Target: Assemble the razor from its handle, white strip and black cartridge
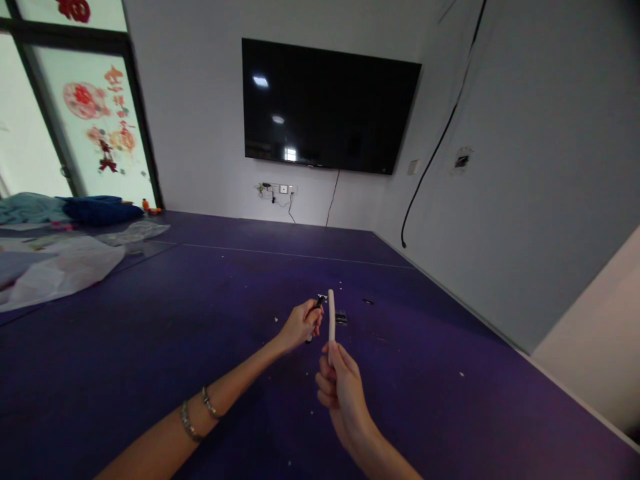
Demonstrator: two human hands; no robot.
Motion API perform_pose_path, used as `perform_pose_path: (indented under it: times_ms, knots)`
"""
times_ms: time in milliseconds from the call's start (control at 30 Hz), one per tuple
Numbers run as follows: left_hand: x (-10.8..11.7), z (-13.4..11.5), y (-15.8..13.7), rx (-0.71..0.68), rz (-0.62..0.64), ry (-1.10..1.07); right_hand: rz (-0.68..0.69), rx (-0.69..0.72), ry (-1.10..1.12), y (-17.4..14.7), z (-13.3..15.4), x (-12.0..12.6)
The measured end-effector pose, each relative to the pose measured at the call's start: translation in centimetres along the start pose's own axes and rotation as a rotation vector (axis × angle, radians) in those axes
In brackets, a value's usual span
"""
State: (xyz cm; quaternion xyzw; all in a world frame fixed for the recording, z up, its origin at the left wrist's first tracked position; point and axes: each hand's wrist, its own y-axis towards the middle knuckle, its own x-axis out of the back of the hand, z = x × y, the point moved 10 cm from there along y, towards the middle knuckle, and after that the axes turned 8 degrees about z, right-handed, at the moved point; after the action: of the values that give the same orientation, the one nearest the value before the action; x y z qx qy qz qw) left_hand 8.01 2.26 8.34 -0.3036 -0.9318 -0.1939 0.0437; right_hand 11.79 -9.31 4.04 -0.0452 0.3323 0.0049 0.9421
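My right hand [343,390] holds a thin white stick [331,317] upright by its lower end. My left hand [300,325] is shut on a small dark tool with a metal head [319,303], held right against the upper left side of the stick. Both hands hover over a wide purple surface [175,333]. Bracelets circle my left wrist. Small white flecks lie on the purple surface below and around the hands.
A small dark metal piece [341,319] and another dark bit [368,301] lie just beyond the hands. White plastic sheets [60,267] and blue cloth [95,208] sit far left. A black TV [325,107] hangs on the wall; a black cable [440,140] runs down the right wall.
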Motion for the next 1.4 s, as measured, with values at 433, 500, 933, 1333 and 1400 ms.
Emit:
perform_pose_path:
  times_ms: [433, 500, 933, 1333, 1400]
  knots:
    - [0.2, -0.6, 0.4, -0.014, 0.032, -0.013, 0.119, 0.144, -0.144, 1.0, 4.7, -1.1]
    - [0.1, -0.8, 0.4, -0.017, 0.067, 0.008, 0.150, 0.268, -0.249, 2.1, 8.5, -1.4]
    - [1.0, -4.9, -0.3, -0.164, 0.088, 0.371, 0.131, 0.437, -1.377, 4.7, 19.1, 0.2]
    - [0.7, -4.8, -0.6, -0.164, 0.098, 0.393, 0.213, 0.414, -1.530, 5.5, 17.2, -0.6]
    - [0.8, -4.7, -0.6, -0.160, 0.090, 0.385, 0.258, 0.384, -1.523, 5.7, 16.7, -0.7]
